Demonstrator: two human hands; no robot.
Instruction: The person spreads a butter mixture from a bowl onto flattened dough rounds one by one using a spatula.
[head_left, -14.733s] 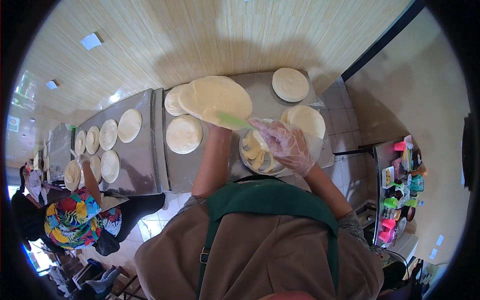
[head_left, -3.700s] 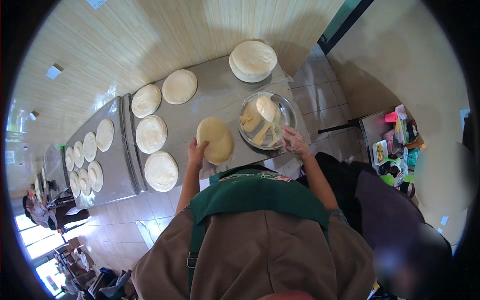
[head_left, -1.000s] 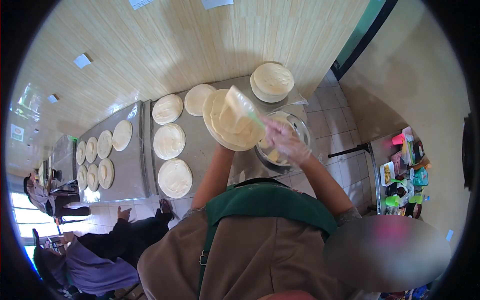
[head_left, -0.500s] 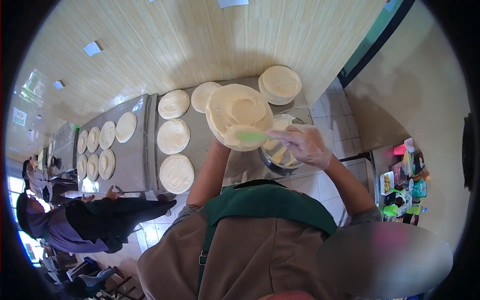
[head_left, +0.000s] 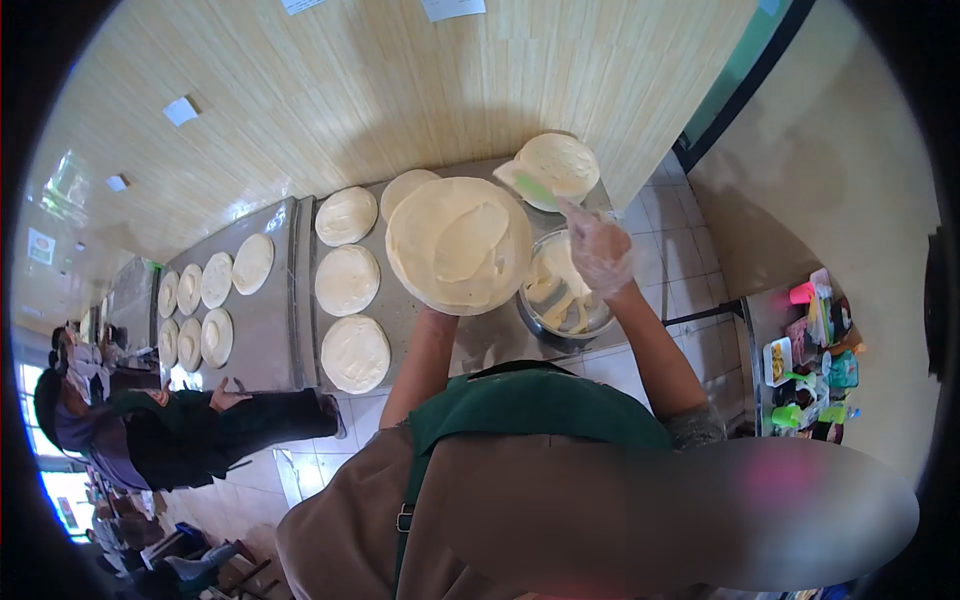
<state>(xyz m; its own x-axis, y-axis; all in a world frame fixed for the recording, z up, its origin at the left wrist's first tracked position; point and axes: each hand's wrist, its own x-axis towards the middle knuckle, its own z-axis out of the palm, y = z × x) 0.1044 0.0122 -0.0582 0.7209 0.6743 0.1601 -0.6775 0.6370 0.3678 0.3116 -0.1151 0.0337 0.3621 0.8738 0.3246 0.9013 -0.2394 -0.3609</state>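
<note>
My left hand (head_left: 437, 319) holds up a round, pale cake layer (head_left: 415, 245) from beneath, its fingers hidden under the layer. Cream is spread in a rough patch on top. In my gloved right hand (head_left: 602, 252) is a spatula with a green part (head_left: 535, 188), gripped by its handle; cream coats its pale end. That end is up in front of a pale round stack (head_left: 565, 160) at the back of the table. Below my right hand stands a metal bowl (head_left: 552, 338) with cream inside.
Several cream-topped rounds (head_left: 347, 280) lie on the grey table (head_left: 400, 330) to the left, more on the adjoining table (head_left: 255, 330). Another person (head_left: 180, 425) stands at that table. A side table (head_left: 762, 330) with containers and cups is at right.
My right hand has lifted the spatula off the cake layer and moved it up and to the right. The layer in my left hand has shifted slightly left.
</note>
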